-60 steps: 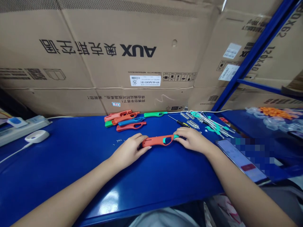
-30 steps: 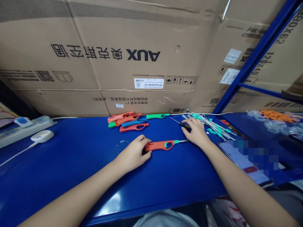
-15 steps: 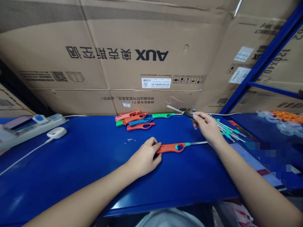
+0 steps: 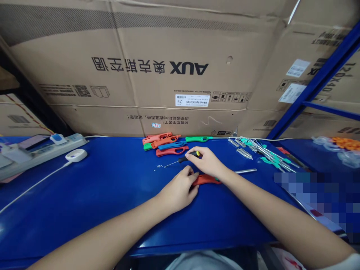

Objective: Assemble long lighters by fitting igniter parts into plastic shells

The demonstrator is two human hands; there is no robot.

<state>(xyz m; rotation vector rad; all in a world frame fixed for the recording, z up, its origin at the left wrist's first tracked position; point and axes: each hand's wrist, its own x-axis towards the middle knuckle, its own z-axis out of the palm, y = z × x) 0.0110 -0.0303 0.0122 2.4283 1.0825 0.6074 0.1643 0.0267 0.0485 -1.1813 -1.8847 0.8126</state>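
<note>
My left hand (image 4: 181, 189) grips the rear end of a red long-nosed lighter (image 4: 206, 179) lying on the blue table. The lighter's metal tube (image 4: 246, 171) points right, and my right forearm crosses over its trigger end. In my right hand (image 4: 206, 161) is a screwdriver (image 4: 184, 158) with a black and yellow handle. Its thin shaft slants down leftward, the tip at a few small screws (image 4: 159, 166) on the tabletop. Behind them lie several lighter handles in red, orange, green and blue, the nearest a red handle (image 4: 171, 151).
A green lighter (image 4: 198, 138) lies along the cardboard (image 4: 157, 33) behind. Metal tubes with green parts (image 4: 270, 152) and small silvery pieces (image 4: 244, 153) lie at right. A power strip (image 4: 56, 148) and a white charger (image 4: 75, 155) are at left. Blue shelf frame (image 4: 315, 82) rises right.
My right hand has swung left and down with the screwdriver, from over the table's back right to the small screws. My left hand still holds the red lighter. The view has shifted slightly.
</note>
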